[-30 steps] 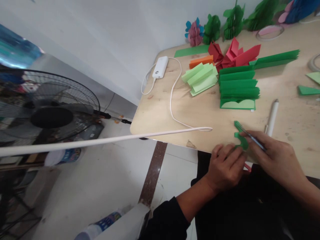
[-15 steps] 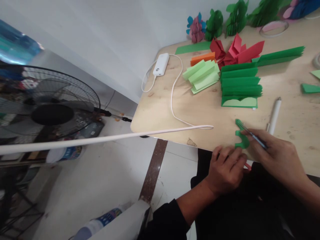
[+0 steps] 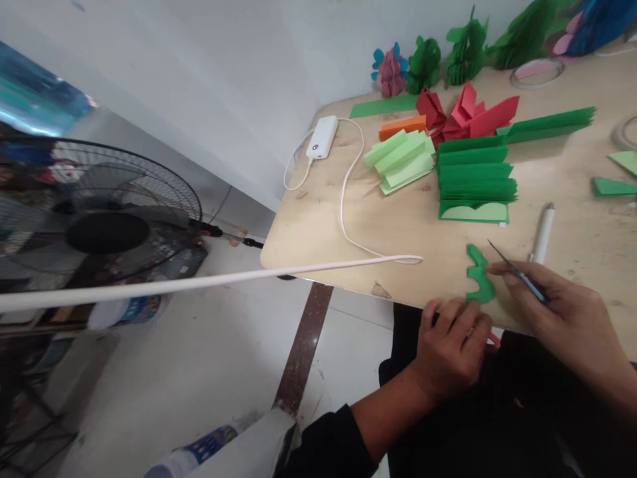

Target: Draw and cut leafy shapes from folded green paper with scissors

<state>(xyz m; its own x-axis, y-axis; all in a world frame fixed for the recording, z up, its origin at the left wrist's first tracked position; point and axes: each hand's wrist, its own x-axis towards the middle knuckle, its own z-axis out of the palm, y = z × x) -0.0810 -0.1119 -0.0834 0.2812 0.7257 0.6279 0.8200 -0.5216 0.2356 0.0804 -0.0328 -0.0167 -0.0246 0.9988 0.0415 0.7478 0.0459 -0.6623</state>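
A wavy green paper cutout (image 3: 480, 282) lies flat by the front edge of the table. My right hand (image 3: 572, 309) is closed around a slim pen-like tool (image 3: 526, 282) with a dark pointed tip and a pale-blue body; its tip is raised, to the right of the cutout. At the table edge, just below the cutout, my left hand (image 3: 454, 338) has its fingers curled. A pinkish-red loop (image 3: 494, 339) pokes out beside that hand's thumb side; the rest of it is hidden.
Pleated dark-green paper (image 3: 475, 174), light-green folded paper (image 3: 402, 159), red folded paper (image 3: 465, 116) and a white pen (image 3: 542, 232) lie beyond my hands. A white power bank (image 3: 322, 137) trails a cable (image 3: 343, 192) across the table's left side. Left stands a fan (image 3: 107, 232).
The pointed tool's tip has left the green cutout and moved right, together with my right hand. My left hand stays at the table edge. The view has shifted slightly.
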